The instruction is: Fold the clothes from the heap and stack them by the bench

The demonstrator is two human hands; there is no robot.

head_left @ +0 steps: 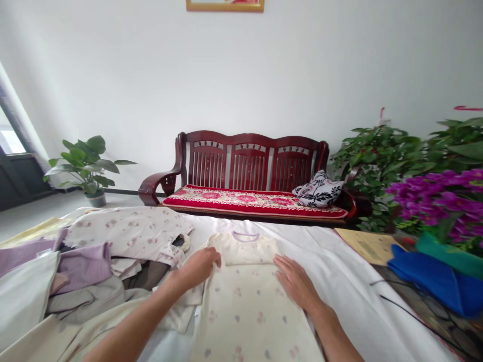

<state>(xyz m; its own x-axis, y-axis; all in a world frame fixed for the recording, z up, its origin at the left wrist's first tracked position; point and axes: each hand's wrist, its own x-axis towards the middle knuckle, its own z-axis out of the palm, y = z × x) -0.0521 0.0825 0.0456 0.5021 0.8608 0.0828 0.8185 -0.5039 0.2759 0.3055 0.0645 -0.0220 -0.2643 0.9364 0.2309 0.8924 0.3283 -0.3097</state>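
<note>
A cream long shirt [241, 306] with small printed motifs and a purple-trimmed neckline lies flat in front of me, neckline away from me. Across its upper chest a sleeve [249, 255] is folded over. At the shirt's upper left edge, my left hand [202, 265] is closed, its curled fingers pinching the fabric by the fold. My right hand [296, 281] rests on the right edge, fingers stretched out and flat, just below the folded sleeve.
A heap of clothes [86, 296] covers the left side of the white cloth [350, 296]. To the right lie a blue cloth [433, 279], a yellowish board [366, 245] and thin black cords. Behind stand a wooden sofa [249, 171] and potted plants [85, 161].
</note>
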